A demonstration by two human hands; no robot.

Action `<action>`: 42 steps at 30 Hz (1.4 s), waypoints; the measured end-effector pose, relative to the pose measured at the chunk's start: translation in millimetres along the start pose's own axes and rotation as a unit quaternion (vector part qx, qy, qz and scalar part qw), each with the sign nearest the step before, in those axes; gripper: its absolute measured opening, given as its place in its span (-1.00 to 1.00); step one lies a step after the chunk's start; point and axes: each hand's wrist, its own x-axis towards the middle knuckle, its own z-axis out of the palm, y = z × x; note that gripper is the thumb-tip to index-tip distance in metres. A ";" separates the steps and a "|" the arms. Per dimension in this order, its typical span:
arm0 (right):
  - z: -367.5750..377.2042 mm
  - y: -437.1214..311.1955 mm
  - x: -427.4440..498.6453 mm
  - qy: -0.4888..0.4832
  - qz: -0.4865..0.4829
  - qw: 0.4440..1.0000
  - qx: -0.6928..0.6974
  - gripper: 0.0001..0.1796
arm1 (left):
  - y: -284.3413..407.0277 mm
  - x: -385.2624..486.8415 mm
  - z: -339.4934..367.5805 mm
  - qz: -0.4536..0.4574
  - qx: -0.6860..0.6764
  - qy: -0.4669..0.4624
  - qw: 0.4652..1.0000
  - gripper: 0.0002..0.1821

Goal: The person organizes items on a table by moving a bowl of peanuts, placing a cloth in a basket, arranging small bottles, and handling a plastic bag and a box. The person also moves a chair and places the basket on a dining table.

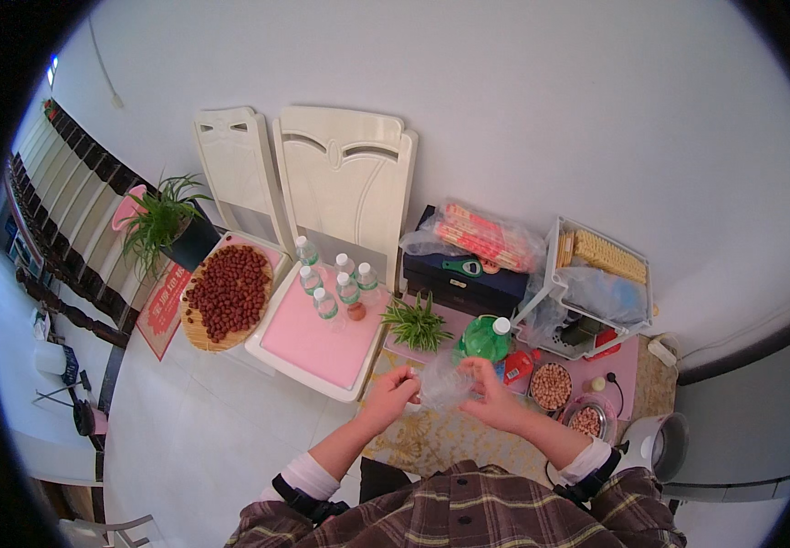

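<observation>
A thin clear plastic bag [444, 385] is stretched between my two hands above the front of the patterned table [412, 445]. My left hand [393, 396] pinches its left side with bent fingers. At its right side is my right hand [494, 396], fingers spread and curved; whether they grip the film is hard to tell. Just behind the right hand stands a large green plastic bottle [484, 340] with a white cap. A red-labelled bottle [521, 366] lies beside it. Farther right are a bowl of peanuts [551, 386] and a smaller metal bowl of peanuts [586, 419].
Behind the hands are a potted spider plant [419, 326], a dark box [460, 281] topped with packaged chopsticks [487, 236], and a white rack [566, 288]. Leftward, several water bottles [348, 288] stand on a pink-topped chair [319, 342]; red dates [227, 291] fill a woven tray [213, 342].
</observation>
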 end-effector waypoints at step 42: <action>18.6 21.9 31.2 -0.054 0.185 0.980 0.048 -0.71 | 6.4 -8.7 -14.1 0.035 0.107 0.092 0.989 -0.82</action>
